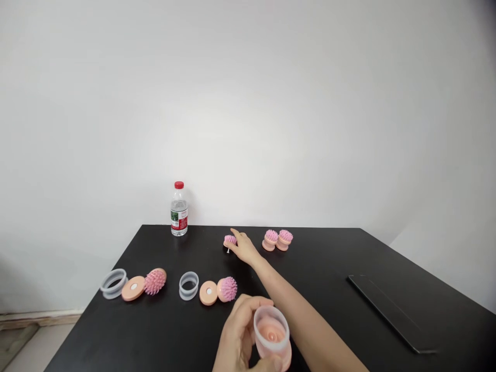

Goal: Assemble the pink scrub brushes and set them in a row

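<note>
My left hand [239, 330] is closed around a small peach cup-shaped piece [285, 356] with a clear translucent ring [262, 338] on its top; a round knob shows inside. Stretched far across the table, my right hand [245, 249] has thumb and fingers around a pink bristle brush head [230, 239], with a small white stem below it. Part of that brush head is hidden by the fingers. Just right of it stand two assembled pink bristle brushes [270, 240] on peach bases, side by side.
On the black table [186, 336] lie two translucent rings [106, 290], two peach discs [127, 294] with white centres, and two bristle heads [155, 281]. A water bottle [179, 212] with a red cap stands by the wall. A flat black panel [383, 312] lies at right.
</note>
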The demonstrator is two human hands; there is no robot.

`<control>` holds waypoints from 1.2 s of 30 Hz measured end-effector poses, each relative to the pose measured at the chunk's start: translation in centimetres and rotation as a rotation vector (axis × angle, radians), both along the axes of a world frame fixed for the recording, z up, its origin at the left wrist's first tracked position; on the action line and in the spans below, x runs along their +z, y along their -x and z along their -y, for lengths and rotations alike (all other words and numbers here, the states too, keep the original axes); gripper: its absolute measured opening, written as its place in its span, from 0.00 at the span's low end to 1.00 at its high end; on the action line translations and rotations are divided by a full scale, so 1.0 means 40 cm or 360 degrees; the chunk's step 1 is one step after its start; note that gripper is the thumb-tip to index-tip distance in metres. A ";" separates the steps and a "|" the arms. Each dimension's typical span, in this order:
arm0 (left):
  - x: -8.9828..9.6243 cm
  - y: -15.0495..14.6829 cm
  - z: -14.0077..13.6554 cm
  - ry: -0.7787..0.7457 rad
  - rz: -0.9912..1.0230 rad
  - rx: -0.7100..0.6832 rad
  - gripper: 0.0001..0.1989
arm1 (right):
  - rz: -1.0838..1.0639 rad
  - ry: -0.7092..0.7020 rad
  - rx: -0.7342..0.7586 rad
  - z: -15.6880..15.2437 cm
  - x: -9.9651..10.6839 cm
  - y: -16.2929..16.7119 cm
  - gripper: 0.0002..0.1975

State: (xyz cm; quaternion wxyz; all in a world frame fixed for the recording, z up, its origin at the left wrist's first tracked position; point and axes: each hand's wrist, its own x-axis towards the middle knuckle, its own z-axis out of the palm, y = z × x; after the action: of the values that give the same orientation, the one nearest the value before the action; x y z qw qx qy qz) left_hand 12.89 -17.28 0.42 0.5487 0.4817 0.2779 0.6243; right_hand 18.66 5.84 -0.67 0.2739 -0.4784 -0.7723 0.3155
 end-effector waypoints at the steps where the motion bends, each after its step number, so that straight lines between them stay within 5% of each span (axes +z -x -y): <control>1: -0.006 -0.003 -0.003 -0.0005 0.0037 -0.0001 0.30 | 0.0012 0.0005 0.0010 -0.012 0.000 0.011 0.19; 8: -0.016 0.013 -0.019 0.0026 -0.0004 0.0335 0.32 | -0.0359 0.0139 0.0002 0.019 0.052 -0.029 0.15; 15: 0.004 0.050 -0.031 0.0143 0.0192 0.0385 0.25 | -0.1149 0.0101 0.0184 0.283 0.168 -0.179 0.25; 19: 0.010 0.047 -0.025 0.0062 0.0080 0.0432 0.24 | -0.1334 -0.0004 0.0206 0.396 0.139 -0.202 0.26; 25: 0.035 0.027 0.001 -0.0048 -0.0207 0.0523 0.22 | -0.1276 -0.0250 0.0198 0.449 0.074 -0.193 0.23; 36: 0.039 0.029 0.015 -0.0224 -0.0359 0.0482 0.19 | -0.1167 -0.0392 0.0458 0.481 0.112 -0.221 0.19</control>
State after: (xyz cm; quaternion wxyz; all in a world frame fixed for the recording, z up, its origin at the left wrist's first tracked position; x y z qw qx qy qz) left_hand 11.73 -17.90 1.97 0.3788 0.5385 0.3626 0.6596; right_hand 27.51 -13.39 3.82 0.5393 -0.1850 -0.7145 0.4055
